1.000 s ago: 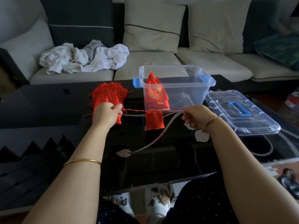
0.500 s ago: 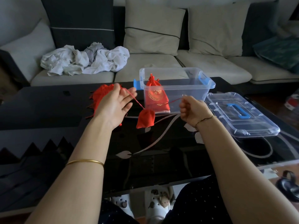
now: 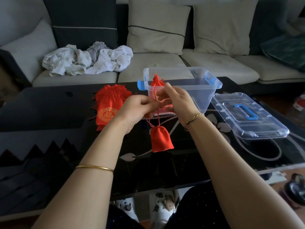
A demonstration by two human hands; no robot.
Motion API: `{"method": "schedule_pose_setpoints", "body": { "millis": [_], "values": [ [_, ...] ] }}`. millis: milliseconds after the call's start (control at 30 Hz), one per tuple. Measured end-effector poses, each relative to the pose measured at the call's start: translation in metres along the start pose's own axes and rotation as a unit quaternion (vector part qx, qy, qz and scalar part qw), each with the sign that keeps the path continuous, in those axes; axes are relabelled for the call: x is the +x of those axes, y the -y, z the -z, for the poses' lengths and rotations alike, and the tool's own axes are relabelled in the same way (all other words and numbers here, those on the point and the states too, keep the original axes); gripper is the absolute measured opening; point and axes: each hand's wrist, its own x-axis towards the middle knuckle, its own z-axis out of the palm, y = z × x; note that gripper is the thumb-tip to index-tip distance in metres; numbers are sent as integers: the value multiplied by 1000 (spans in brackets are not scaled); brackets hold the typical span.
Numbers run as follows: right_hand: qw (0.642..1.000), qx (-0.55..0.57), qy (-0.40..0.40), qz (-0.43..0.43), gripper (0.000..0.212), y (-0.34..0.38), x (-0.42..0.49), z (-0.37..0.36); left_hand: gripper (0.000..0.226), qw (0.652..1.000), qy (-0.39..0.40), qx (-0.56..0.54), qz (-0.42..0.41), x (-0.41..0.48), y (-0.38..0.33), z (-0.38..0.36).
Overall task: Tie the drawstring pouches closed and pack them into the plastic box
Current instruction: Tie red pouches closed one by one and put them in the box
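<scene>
Red pouch (image 3: pixel 161 139) on drawstring (image 3: pixel 158 119) beneath left hand (image 3: pixel 140 111)

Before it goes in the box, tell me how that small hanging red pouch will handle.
Probably light: the small red pouch hangs from thin drawstrings held by the left hand and right hand. Likely floppy soft cloth; it may swing when moved.

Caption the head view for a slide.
Left hand and right hand pinch the drawstring of a small red pouch; another pouch sits in the plastic box, a pile beside it.
</scene>
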Motion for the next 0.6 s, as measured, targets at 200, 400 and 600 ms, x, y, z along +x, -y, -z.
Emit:
{"method": "schedule_pose_setpoints", "body": {
  "millis": [200, 400, 600],
  "values": [
    [987, -96, 90, -88, 35, -16, -2, 5, 7, 999, 8, -42, 13, 2, 3, 1],
    [984, -47, 129, -115, 32, -13, 1, 10, 7, 998, -51, -44, 16, 2, 3, 3],
    [972, -188, 101, -100, 25, -20, 1, 10, 19, 999, -20, 45, -15, 4, 5, 4]
  ]
}}
